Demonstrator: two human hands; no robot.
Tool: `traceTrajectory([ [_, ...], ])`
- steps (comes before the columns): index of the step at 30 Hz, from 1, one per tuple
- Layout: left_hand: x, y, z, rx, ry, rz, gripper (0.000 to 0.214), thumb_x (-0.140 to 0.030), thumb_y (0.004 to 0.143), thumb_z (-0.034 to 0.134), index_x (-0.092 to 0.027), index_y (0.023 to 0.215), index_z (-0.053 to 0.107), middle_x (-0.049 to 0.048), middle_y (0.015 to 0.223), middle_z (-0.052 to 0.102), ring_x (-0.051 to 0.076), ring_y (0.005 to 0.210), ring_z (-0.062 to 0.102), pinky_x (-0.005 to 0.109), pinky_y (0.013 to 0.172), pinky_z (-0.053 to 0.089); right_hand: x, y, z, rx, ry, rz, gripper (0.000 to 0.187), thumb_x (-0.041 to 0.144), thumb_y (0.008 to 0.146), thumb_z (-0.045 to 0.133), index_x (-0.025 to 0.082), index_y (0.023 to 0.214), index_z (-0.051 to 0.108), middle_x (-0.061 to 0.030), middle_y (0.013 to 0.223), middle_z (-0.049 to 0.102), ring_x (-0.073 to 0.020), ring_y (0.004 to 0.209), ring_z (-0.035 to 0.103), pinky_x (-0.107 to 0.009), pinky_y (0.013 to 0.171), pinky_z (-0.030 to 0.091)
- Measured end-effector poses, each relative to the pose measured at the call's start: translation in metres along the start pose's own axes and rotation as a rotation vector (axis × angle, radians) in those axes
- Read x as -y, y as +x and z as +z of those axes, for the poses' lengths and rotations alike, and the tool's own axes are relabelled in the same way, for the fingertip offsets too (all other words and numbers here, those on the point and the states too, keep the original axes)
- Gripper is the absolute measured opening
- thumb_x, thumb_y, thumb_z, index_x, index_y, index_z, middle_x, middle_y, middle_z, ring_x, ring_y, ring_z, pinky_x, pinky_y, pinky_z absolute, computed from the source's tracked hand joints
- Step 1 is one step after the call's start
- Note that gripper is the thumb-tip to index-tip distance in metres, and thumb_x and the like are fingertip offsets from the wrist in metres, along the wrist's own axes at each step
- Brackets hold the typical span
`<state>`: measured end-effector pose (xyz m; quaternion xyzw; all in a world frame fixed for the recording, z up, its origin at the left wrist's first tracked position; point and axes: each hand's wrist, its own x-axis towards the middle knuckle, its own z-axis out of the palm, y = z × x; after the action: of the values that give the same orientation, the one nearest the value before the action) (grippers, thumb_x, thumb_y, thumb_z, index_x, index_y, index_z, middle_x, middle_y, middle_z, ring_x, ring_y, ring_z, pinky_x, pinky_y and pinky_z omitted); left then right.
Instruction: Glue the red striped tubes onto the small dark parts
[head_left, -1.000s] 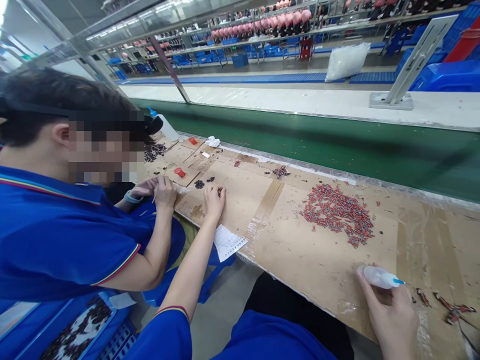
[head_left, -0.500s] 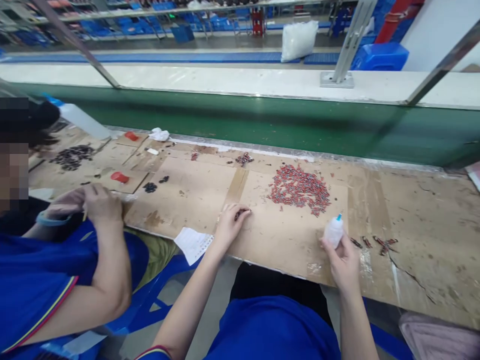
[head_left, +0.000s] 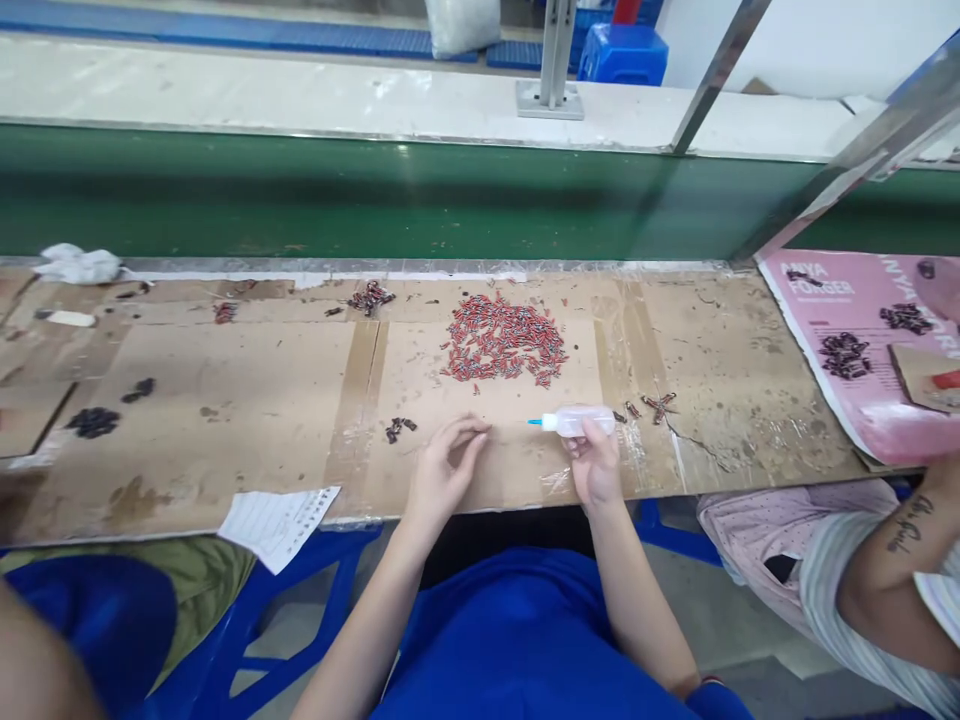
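My right hand (head_left: 598, 462) grips a small clear squeeze bottle (head_left: 579, 421) with a white cap and a blue nozzle. The bottle lies nearly level in the air, its nozzle pointing left. Facing that tip, my left hand (head_left: 448, 462) is closed in a pinch; whatever sits between thumb and forefinger is too small to name. Left of this hand is a little cluster of dark parts (head_left: 400, 429) on the cardboard. Beyond both hands spreads a big pile of small red and dark pieces (head_left: 504, 340). Several brown-red assembled pieces (head_left: 660, 406) lie right of the bottle.
Cardboard (head_left: 262, 410) covers the bench. A paper slip (head_left: 279, 525) overhangs its front edge. Black pieces (head_left: 94, 422) lie at left, and a pink sheet (head_left: 825, 330) with dark parts at right. Co-workers sit on both sides. A green panel (head_left: 337, 205) runs along the back.
The view has swung right and downward. The bottle has gone from upright to nearly level, nozzle toward my left hand. Dark parts now show left of my left hand.
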<state>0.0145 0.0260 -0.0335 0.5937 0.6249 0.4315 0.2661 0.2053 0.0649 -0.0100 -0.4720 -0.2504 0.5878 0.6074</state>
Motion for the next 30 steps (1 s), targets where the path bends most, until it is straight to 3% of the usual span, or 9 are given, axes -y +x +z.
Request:
traceTrajectory([
  [4, 0.004, -0.007, 0.007, -0.129, 0.164, 0.05, 0.016, -0.036, 0.087, 0.059, -0.025, 0.081, 0.07, 0.0068, 0.096, 0.075, 0.031, 0.117, 0.055, 0.055, 0.101, 0.042, -0.009, -0.002, 0.005, 0.045, -0.073, 0.013, 0.03, 0.045, 0.065, 0.073, 0.019, 0.077, 0.064, 0.0027, 0.059, 0.061, -0.0084, 0.045, 0.046, -0.021, 0.04, 0.033],
  [9, 0.014, -0.009, 0.003, -0.26, 0.328, 0.038, 0.018, -0.043, 0.081, 0.068, -0.026, 0.077, 0.072, 0.0077, 0.1, 0.073, 0.032, 0.111, 0.052, 0.055, 0.1, 0.039, -0.015, -0.008, 0.013, 0.068, -0.219, -0.05, 0.027, 0.04, 0.063, 0.077, 0.019, 0.074, 0.066, 0.001, 0.065, 0.066, -0.0129, 0.056, 0.057, -0.026, 0.055, 0.046],
  [15, 0.016, -0.011, -0.007, -0.171, 0.269, 0.05, 0.023, -0.042, 0.081, 0.069, -0.027, 0.098, 0.072, 0.0061, 0.099, 0.074, 0.027, 0.103, 0.06, 0.048, 0.096, 0.044, -0.016, -0.016, 0.026, 0.078, -0.347, -0.074, 0.025, 0.041, 0.063, 0.076, 0.018, 0.068, 0.067, -0.0032, 0.068, 0.071, -0.0196, 0.065, 0.065, -0.031, 0.062, 0.052],
  [20, 0.013, -0.012, -0.009, -0.163, 0.242, 0.025, 0.017, -0.037, 0.086, 0.064, -0.026, 0.095, 0.072, 0.0037, 0.089, 0.076, 0.024, 0.098, 0.067, 0.044, 0.094, 0.043, -0.02, -0.014, 0.028, 0.063, -0.398, -0.092, 0.027, 0.043, 0.064, 0.075, 0.018, 0.066, 0.066, -0.0031, 0.065, 0.07, -0.0184, 0.061, 0.062, -0.029, 0.058, 0.05],
  [24, 0.014, -0.011, -0.007, -0.145, 0.271, 0.101, 0.017, -0.036, 0.09, 0.059, -0.027, 0.089, 0.073, 0.0034, 0.09, 0.077, 0.02, 0.088, 0.07, 0.04, 0.09, 0.043, -0.018, -0.011, 0.025, 0.027, -0.378, -0.092, 0.028, 0.044, 0.064, 0.074, 0.018, 0.063, 0.063, -0.0015, 0.061, 0.067, -0.017, 0.059, 0.061, -0.029, 0.058, 0.05],
  [30, 0.014, -0.011, -0.002, -0.145, 0.347, 0.193, 0.016, -0.031, 0.091, 0.057, -0.03, 0.095, 0.073, 0.0037, 0.097, 0.077, 0.023, 0.099, 0.07, 0.045, 0.101, 0.034, -0.015, -0.012, 0.024, 0.008, -0.399, -0.113, 0.025, 0.04, 0.065, 0.074, 0.019, 0.061, 0.061, -0.0009, 0.059, 0.066, -0.0162, 0.057, 0.059, -0.028, 0.056, 0.048],
])
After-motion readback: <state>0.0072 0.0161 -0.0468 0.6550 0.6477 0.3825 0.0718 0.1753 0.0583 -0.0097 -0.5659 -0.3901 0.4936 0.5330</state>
